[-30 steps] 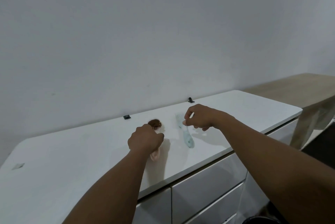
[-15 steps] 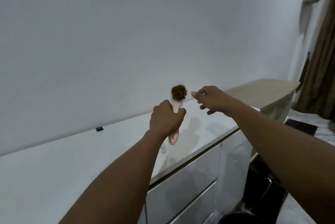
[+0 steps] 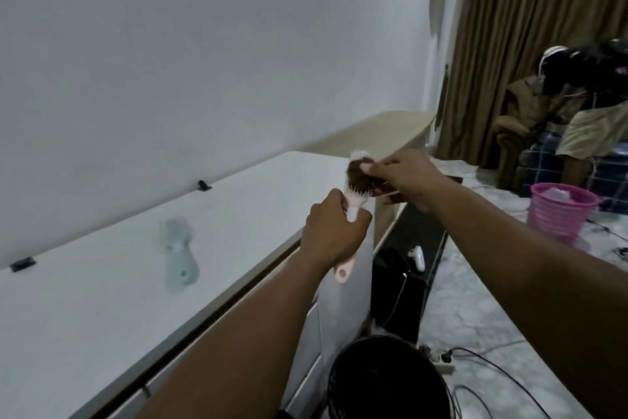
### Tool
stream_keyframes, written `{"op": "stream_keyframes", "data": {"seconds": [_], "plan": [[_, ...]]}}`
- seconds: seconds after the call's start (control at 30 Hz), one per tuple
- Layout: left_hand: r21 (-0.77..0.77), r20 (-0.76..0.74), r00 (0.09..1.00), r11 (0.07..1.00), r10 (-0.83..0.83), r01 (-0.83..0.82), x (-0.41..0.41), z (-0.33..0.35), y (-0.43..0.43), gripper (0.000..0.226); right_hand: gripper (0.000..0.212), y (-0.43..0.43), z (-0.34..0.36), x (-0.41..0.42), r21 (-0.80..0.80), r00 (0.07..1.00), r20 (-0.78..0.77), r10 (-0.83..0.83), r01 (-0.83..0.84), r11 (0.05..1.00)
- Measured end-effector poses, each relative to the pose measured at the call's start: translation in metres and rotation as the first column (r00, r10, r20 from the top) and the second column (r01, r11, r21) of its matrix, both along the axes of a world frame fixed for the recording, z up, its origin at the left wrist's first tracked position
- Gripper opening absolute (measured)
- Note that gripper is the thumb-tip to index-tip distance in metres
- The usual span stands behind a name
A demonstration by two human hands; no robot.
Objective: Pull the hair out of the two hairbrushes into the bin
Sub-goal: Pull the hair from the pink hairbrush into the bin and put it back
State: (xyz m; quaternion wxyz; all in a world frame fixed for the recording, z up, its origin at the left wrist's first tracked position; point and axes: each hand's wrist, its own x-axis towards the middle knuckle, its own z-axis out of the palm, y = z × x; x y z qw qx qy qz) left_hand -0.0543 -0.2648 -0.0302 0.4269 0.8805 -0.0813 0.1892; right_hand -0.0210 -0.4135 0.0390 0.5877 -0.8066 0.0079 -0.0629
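While I hold pink hairbrush [image 3: 353,204] by handle, left hand [image 3: 334,232] closed round it; right hand [image 3: 406,177] fingers [image 3: 367,168] pinch brown hair clump [image 3: 360,179]. Teal hairbrush [image 3: 178,254] on table [image 3: 85,299], untouched. Step: stripping first brush. Next: pull clump free, drop into black bin [image 3: 384,381] below.
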Motion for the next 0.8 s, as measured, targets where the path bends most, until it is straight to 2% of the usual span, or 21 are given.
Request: {"op": "stream_keyframes", "data": {"seconds": [0.17, 0.4, 0.57, 0.8], "plan": [[0.010, -0.073, 0.995, 0.997, -0.071, 0.072, 0.017, -0.064, -0.023, 0.027, 0.038, -0.026, -0.065, 0.013, 0.083, 0.986, -0.164, -0.026, 0.040, 0.996], [-0.002, -0.292, 0.948, 0.991, -0.126, 0.131, 0.033, -0.195, -0.040, 0.027, 0.021, -0.049, -0.211, 0.029, -0.025, 0.968, -0.225, -0.110, 0.107, 0.994], [-0.024, -0.465, 0.875, 0.990, -0.135, 0.140, 0.041, -0.293, -0.046, 0.028, 0.023, -0.060, -0.335, 0.038, -0.026, 0.941, -0.291, -0.170, 0.169, 0.985], [-0.039, -0.664, 0.737, 0.990, -0.129, 0.139, 0.057, -0.415, -0.048, 0.024, 0.028, -0.060, -0.462, 0.043, 0.116, 0.860, -0.489, -0.143, 0.226, 0.967]]}}
